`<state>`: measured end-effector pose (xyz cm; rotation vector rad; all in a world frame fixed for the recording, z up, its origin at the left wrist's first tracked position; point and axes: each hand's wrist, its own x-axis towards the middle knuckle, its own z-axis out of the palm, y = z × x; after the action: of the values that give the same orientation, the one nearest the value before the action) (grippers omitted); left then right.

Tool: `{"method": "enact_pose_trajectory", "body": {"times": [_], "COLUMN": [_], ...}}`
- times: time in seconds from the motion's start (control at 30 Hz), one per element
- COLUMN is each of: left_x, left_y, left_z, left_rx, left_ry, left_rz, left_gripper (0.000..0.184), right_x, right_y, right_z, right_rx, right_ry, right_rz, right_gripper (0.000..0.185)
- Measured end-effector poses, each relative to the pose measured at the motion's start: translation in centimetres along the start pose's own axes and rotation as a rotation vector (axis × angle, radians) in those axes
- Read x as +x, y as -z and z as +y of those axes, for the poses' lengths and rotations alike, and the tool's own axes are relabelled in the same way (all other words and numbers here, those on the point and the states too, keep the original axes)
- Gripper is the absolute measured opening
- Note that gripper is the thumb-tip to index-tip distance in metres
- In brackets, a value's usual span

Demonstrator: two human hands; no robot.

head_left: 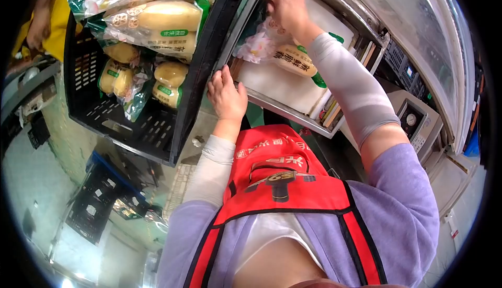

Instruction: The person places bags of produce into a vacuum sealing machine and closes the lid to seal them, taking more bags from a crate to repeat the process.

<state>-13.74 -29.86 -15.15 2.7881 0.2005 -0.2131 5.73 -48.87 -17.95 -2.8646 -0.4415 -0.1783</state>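
My left hand (228, 99) has its fingers stretched and spread, the fingertips at the near left edge of an open vacuum sealer (277, 107). Inside the sealer, on a white plate (266, 82), lies a clear printed bag of lotus root (295, 60) with a pink flower and green marks. My right hand (288, 8) reaches over the far left corner of the chamber, above the bag's left part. Its fingers are bent a little and apart, with the tips at the chamber's edge. Part of the bag is hidden under my right hand and forearm.
A black crate (180, 131) at the left holds several bagged lotus roots (157, 19). The sealer's clear lid (418, 21) stands raised at the right, near a gauge (411, 119). A person's hand (38, 29) shows at the far left. Black crates (94, 204) sit lower left.
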Motion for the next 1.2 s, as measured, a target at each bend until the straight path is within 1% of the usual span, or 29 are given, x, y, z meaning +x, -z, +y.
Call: {"method": "enact_pose_trajectory", "body": {"times": [0.07,0.1,0.17,0.23,0.27,0.3,0.33,0.37,0.4,0.43,0.47,0.5,0.53,0.57,0.6,0.67,0.7,0.73,0.8,0.83,0.9,1.07,1.2], "left_x": [0.0,0.0,0.1,0.4,0.5,0.7,0.7,0.4,-0.1,-0.6,-1.0,-1.5,-1.8,-1.8,-1.5,-0.8,-0.4,0.1,1.0,1.2,1.2,0.9,0.8], "left_y": [0.0,-0.3,-0.5,-0.6,-0.7,-0.7,-0.7,-0.9,-1.0,-0.6,-0.6,-0.9,-0.9,-0.6,-0.6,-0.6,-0.9,-0.9,-0.8,-0.8,-0.9,-1.3,-1.3], "left_z": [-0.1,-0.2,-0.2,0.1,0.2,0.3,0.5,0.9,1.3,1.8,1.8,1.7,1.7,1.7,1.5,1.1,0.7,0.7,0.9,1.0,1.1,0.7,0.6], "left_rx": [0.011,-0.004,-0.020,-0.159,-0.159,-0.231,-0.303,-0.275,-0.246,-0.189,-0.191,-0.221,-0.250,-0.257,-0.256,-0.302,-0.241,-0.238,-0.150,-0.111,-0.105,-0.108,-0.175], "left_ry": [0.000,-0.003,-0.006,0.034,0.035,0.067,0.099,0.073,0.045,-0.018,-0.020,-0.078,-0.136,-0.139,-0.141,-0.184,-0.223,-0.228,-0.256,-0.236,-0.245,-0.273,-0.286], "left_rz": [-0.017,-0.008,0.000,0.047,0.046,-0.017,-0.080,-0.134,-0.187,-0.231,-0.231,-0.199,-0.167,-0.190,-0.191,-0.124,-0.122,-0.123,-0.141,-0.177,-0.183,-0.162,-0.143], "left_gripper": [0.057,0.057,0.056,0.048,0.048,0.043,0.038,0.035,0.031,0.035,0.035,0.035,0.036,0.041,0.041,0.048,0.055,0.055,0.058,0.060,0.060,0.059,0.055], "right_x": [0.1,0.1,0.0,-0.2,-0.4,-0.6,-0.8,-1.2,-1.7,-2.3,-2.9,-4.2,-5.5,-6.8,-8.0,-9.8,-10.4,-10.9,-11.5,-11.6,-11.8,-11.9,-11.7], "right_y": [0.1,-0.1,-0.5,-0.3,0.0,0.3,0.6,1.0,1.3,1.7,2.3,3.3,3.9,4.3,4.5,4.7,4.6,4.5,4.3,4.3,4.3,4.7,4.7], "right_z": [-0.4,-0.4,-0.3,0.2,0.4,0.6,0.7,0.9,1.1,1.3,1.3,0.9,0.8,1.0,1.0,0.6,0.4,0.3,0.3,0.3,0.5,0.1,0.0], "right_rx": [0.027,0.029,-0.037,-0.063,-0.088,-0.088,-0.063,-0.037,-0.037,0.071,0.176,0.165,0.163,0.169,0.175,0.115,0.055,0.057,0.036,0.036,0.045,0.049,0.058], "right_ry": [0.102,0.102,0.191,0.233,0.275,0.274,0.275,0.275,0.274,0.165,0.056,-0.032,-0.034,-0.077,-0.122,-0.157,-0.189,-0.193,-0.265,-0.271,-0.266,-0.289,-0.312], "right_rz": [-0.124,-0.128,-0.073,-0.085,-0.095,-0.096,-0.033,0.030,0.029,0.084,0.139,0.122,0.122,0.091,0.062,0.047,0.029,0.032,-0.030,-0.026,-0.052,-0.066,-0.084], "right_gripper": [0.030,0.030,0.034,0.035,0.037,0.037,0.038,0.039,0.039,0.038,0.037,0.032,0.032,0.031,0.031,0.032,0.033,0.033,0.037,0.037,0.042,0.042,0.042]}}
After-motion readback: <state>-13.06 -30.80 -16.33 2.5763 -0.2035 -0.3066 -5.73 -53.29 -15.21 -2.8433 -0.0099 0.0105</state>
